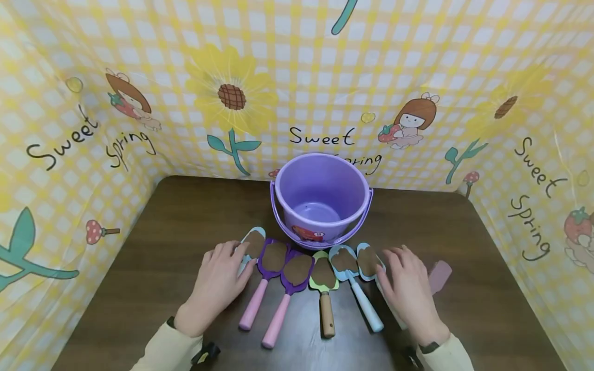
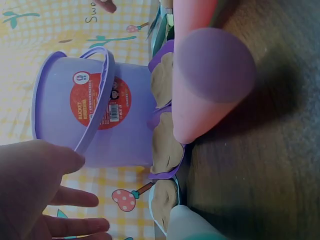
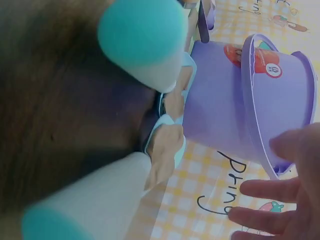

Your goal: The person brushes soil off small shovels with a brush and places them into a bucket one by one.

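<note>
Several toy shovels lie in a row, their scoops filled with a brown, sand-like material. My left hand [image 1: 215, 281] is over the light blue shovel [image 1: 254, 241] at the left end, fingers spread and relaxed. Beside it are two purple shovels with pink handles [image 1: 252, 306], then a green shovel [image 1: 324, 273] with a wood-coloured handle. To the right lies a light blue shovel [image 1: 368, 306]; my right hand [image 1: 408, 288] is over another light blue one [image 1: 367, 262], its handle partly hidden. Loosely extended fingers show in both wrist views, gripping nothing.
A purple bucket [image 1: 320, 190] with its handle lowered to the front stands behind the shovels. A flat pink object [image 1: 439, 276] lies right of my right hand, partly covered. Yellow checked cloth [image 1: 301, 77] walls in the back and sides of the brown table [image 1: 185, 206].
</note>
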### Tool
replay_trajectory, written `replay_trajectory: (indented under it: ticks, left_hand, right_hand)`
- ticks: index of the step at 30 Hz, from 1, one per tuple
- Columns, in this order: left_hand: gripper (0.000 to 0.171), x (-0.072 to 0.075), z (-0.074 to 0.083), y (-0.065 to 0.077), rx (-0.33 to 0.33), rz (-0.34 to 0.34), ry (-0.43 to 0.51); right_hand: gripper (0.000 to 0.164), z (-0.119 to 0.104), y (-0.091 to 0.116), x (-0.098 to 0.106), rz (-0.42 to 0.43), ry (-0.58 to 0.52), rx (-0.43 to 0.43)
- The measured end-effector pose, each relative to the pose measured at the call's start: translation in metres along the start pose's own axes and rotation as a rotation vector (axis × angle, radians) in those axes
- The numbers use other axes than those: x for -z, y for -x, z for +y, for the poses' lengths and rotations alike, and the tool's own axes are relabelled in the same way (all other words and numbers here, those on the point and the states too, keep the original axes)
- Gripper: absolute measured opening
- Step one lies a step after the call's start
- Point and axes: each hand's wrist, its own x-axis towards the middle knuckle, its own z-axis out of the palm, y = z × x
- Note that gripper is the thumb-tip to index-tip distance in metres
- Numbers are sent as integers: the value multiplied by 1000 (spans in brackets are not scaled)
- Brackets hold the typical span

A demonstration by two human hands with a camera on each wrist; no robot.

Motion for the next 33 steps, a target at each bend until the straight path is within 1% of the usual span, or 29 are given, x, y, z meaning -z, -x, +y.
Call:
replay_trajectory:
  ticks: [2,5,8,10,12,14,16,20,24,27,29,31,33]
  left_hand:
    - [36,0,0,1,-3,16,9]
    - [31,2,0,-2,-19,33,2]
    - [21,4,0,-1,-35,42,-4]
    - [17,5,0,1,-40,47,-3]
    - [17,6,1,3,-33,41,6]
    - [19,5,1,5,-20,32,11]
    - [20,5,0,5,-8,21,11]
    - [19,4,-1,5,-6,15,3]
    - [19,4,0,5,-8,12,-1]
    - [20,5,1,5,1,0,-2]
    - [22,6,2,6,13,-12,0]
    - [25,7,4,6,26,-28,6]
    - [27,8,5,5,36,-43,12]
  right_hand:
    - [25,1,-1,4,-5,10,-34]
    - [20,6,-4,14,-71,24,-141]
    - [29,16,-4,25,-205,51,-273]
    - [36,25,-2,33,-310,81,-338]
    - [42,34,2,41,-404,111,-384]
    - [43,43,6,45,-473,122,-411]
    - [44,51,8,45,-498,119,-431]
    - [42,62,12,37,-498,102,-469]
    - [53,67,15,30,-547,72,-518]
    - [63,68,17,25,-584,48,-534]
    - [65,70,18,23,-594,37,-536]
    - [62,72,20,21,-597,33,-522]
    - [54,74,22,21,-587,21,-511]
